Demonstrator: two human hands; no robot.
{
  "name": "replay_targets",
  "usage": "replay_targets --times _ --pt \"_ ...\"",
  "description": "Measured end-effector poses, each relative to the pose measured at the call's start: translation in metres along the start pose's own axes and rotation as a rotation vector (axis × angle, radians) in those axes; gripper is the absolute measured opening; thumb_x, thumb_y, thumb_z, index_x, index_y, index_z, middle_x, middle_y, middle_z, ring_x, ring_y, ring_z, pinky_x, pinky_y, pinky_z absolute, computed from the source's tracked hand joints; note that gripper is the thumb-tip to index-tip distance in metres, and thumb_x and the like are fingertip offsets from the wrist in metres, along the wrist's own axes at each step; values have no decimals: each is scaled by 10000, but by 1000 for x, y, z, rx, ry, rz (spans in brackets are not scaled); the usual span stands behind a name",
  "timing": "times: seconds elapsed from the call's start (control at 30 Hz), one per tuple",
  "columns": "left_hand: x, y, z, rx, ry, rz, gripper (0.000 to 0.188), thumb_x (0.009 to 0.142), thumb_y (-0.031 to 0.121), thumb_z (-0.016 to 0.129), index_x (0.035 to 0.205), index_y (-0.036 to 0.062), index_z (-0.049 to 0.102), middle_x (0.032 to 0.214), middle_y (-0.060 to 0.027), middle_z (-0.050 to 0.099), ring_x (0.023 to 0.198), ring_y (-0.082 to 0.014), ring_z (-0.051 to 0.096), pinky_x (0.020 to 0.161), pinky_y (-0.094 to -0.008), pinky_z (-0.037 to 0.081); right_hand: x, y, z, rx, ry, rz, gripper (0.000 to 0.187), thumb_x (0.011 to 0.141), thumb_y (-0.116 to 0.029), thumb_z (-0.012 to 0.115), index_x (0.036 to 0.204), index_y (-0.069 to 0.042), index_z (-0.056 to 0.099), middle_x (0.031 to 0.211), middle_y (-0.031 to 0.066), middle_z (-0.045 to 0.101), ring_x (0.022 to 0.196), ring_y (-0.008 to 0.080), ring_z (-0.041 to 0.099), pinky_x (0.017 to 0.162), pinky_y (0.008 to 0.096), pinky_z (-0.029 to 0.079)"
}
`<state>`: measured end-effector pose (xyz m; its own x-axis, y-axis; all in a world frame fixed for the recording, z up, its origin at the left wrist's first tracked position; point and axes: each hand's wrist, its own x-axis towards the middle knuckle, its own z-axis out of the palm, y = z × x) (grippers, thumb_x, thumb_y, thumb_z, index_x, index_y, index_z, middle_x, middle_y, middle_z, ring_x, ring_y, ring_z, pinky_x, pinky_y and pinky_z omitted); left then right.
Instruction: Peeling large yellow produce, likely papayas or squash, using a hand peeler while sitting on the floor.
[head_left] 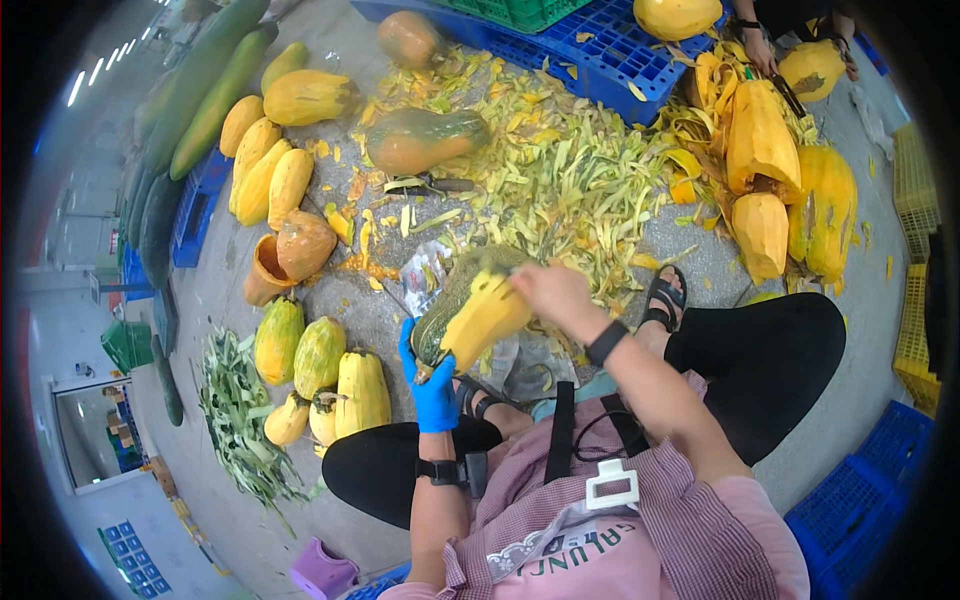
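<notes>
A large squash (478, 312) is tilted up in front of me. Its left side still has dark green, mottled rind, while bare yellow flesh shows on the right. My left hand (434, 392), in a blue glove, grips its lower end near the stem. My bare right hand (553, 297) is closed beside the upper right of the squash, slightly blurred; whatever its fingers hold is hidden. Beyond the squash, a dark-handled knife (430, 186) lies on the floor, close to an unpeeled orange-green squash (425, 140).
Peelings (570, 185) cover the floor ahead. Peeled squashes (290, 185) lie at left, with partly peeled ones (362, 395) nearer. More peeled squashes (762, 140) stand at right, near another person's hand (762, 55). A blue pallet (610, 70) is at the back, green peelings (240, 410) at left.
</notes>
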<state>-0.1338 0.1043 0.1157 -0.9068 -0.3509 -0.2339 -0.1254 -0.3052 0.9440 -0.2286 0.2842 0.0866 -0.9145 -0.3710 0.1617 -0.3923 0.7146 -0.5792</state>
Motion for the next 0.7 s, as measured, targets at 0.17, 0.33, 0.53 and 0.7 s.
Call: replay_targets --times 0.17,0.33,0.53,0.7 --pt "0 -3 -2 -96 33 -51 699 615 -16 538 1251 108 276 1151 -99 410 1043 -226 430 890 -347 362 -6 26 -1 -6 -46 428 276 818 -288 429 758 -35 522 559 150 540 511 298 543 442 390 422" --pt "2 -5 -15 -126 123 -25 669 628 9 528 1244 107 286 1149 -98 415 1042 -227 432 889 -350 362 -13 -40 7 108 -174 165 200 829 -268 404 798 -104 516 600 120 532 508 282 546 427 376 419" --pt "6 -9 -9 -187 134 -45 634 644 39 516 1236 105 298 1148 -98 420 1041 -229 435 888 -354 362 -39 67 26 -63 -176 340 267 828 -301 408 817 -92 574 591 123 566 559 269 565 478 365 439" --pt "1 -9 -20 -199 189 -54 606 657 64 505 1229 104 307 1146 -98 425 1040 -231 437 887 -357 362 -26 -12 18 192 -7 211 234 816 -340 432 777 -122 509 539 116 535 454 302 524 393 393 388"
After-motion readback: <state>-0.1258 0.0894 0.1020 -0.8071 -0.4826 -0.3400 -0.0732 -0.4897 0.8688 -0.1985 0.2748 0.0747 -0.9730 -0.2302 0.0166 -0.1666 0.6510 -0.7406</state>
